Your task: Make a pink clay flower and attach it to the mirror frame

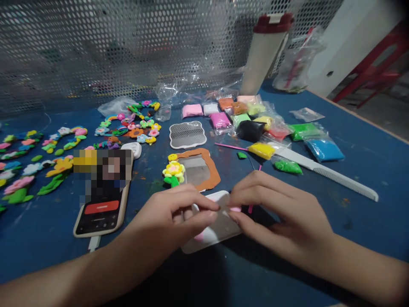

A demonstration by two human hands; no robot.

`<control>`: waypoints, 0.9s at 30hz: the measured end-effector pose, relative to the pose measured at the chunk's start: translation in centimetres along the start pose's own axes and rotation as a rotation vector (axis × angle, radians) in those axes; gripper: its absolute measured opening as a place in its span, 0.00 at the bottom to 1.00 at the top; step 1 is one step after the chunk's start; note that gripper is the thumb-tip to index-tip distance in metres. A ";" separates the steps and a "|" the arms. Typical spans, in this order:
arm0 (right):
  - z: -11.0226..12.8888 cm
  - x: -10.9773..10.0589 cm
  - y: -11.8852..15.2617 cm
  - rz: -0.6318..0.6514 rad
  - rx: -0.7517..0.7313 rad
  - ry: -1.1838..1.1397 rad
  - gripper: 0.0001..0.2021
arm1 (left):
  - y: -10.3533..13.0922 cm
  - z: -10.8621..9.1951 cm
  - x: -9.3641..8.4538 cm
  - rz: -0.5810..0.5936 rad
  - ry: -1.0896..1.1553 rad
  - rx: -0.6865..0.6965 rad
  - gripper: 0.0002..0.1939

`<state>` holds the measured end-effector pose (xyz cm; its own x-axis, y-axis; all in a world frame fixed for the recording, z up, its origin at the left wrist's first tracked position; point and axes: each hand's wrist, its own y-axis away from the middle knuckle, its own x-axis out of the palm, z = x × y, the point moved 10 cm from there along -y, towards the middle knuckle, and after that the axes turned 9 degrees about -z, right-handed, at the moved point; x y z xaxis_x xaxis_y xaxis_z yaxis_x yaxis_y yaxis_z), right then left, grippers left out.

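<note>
Evidently, the pink clay piece (235, 209) sits at the fingertips of the right hand (277, 204), pinched between thumb and forefinger, just above the right part of a white-edged panel (223, 230) on the near side of the bench (361, 230). The left hand (188, 209) reaches in from the left over the same panel, its thumb and forefinger drawn close together, the tips just beside the right fingers; whether they grip anything cannot be told. The clay is small, smooth and light pink, mostly covered by the fingers. The panel has rounded corners and a pale grey face, partly hidden by the hands, and a pink patch (198, 236) shows near its left edge. Just beyond lies a mirror with a brown clay border (211, 170), a yellow clay flower (173, 169) on its left side. Farther back is a mirror with a wavy white rim (188, 135). To the right are a white comb (345, 181) and a yellow clay packet (262, 150). On the left, a phone (104, 213) has its upper screen pixelated; a red button (101, 207) on it carries pale lettering too small to read.
</note>
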<state>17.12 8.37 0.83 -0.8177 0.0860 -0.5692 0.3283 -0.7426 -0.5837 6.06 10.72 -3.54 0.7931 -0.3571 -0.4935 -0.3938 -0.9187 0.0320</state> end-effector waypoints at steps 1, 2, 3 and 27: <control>0.1 -0.1 -0.1 -0.012 -0.009 0.011 0.06 | -0.1 0.4 0.3 0.015 0.094 -0.086 0.06; 0.1 -0.3 -0.2 -0.025 -0.019 0.024 0.06 | -0.2 0.8 0.7 0.034 0.182 -0.163 0.06; 0.3 -0.4 -0.3 -0.037 -0.032 0.037 0.07 | -0.3 1.1 1.2 0.054 0.263 -0.230 0.06; 0.3 -0.8 0.0 -0.088 -0.050 0.002 0.12 | -1.2 1.8 2.2 0.023 0.397 -0.338 0.13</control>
<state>17.62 8.12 1.51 -0.8436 0.1507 -0.5154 0.2783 -0.6981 -0.6597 7.42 11.33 -6.17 0.9269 -0.3540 -0.1242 -0.2928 -0.8896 0.3504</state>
